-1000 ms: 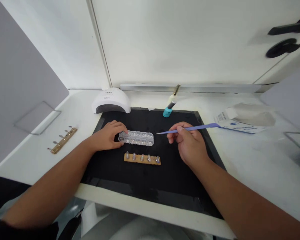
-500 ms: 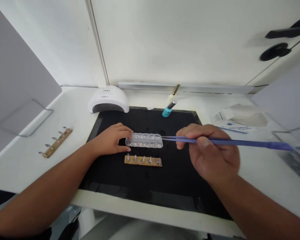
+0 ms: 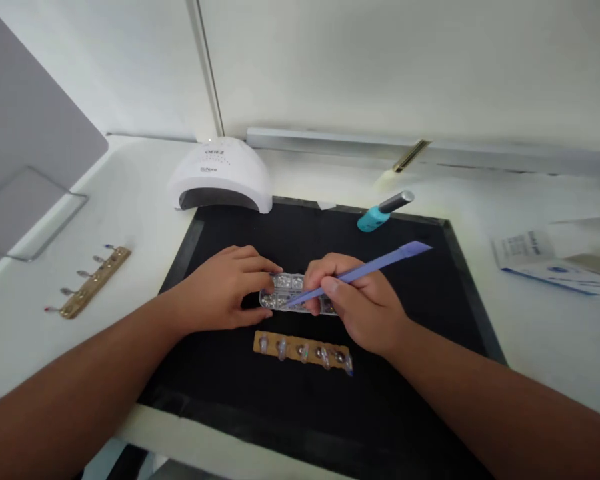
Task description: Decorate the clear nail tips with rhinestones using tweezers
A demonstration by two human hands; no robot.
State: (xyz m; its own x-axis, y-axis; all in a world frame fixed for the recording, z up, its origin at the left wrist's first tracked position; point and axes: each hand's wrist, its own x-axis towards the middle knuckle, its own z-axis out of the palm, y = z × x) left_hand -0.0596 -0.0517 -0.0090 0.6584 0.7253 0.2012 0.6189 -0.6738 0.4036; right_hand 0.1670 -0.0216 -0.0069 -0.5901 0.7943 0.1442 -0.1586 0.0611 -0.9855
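Observation:
My left hand (image 3: 230, 288) grips the left end of a clear compartment box (image 3: 284, 293), thumb in front and fingers behind. Small shiny pieces, like rhinestones, fill its sections. In my right hand (image 3: 367, 310) a pair of purple tweezers (image 3: 373, 265) is pinched like a pen, tips down at a front-row section near the box's left end. Whether the tips hold a piece is too small to tell. The right hand hides the box's right part. Just in front lies a wooden strip (image 3: 273, 346) bearing several clear nail tips on round supports.
A black mat (image 3: 260, 407) lies beneath. At its back left stands a white nail lamp (image 3: 220, 175), and a teal polish bottle (image 3: 373, 219) is at the back right. Another nail-tip strip (image 3: 95, 283) is on the left; a gold-capped bottle (image 3: 411, 156) and a paper box (image 3: 555, 257) are further right.
My right hand has moved left over the box, and the tweezers have swung from nearly level to slanting down into the front row. My left hand still holds the box. The view has shifted closer.

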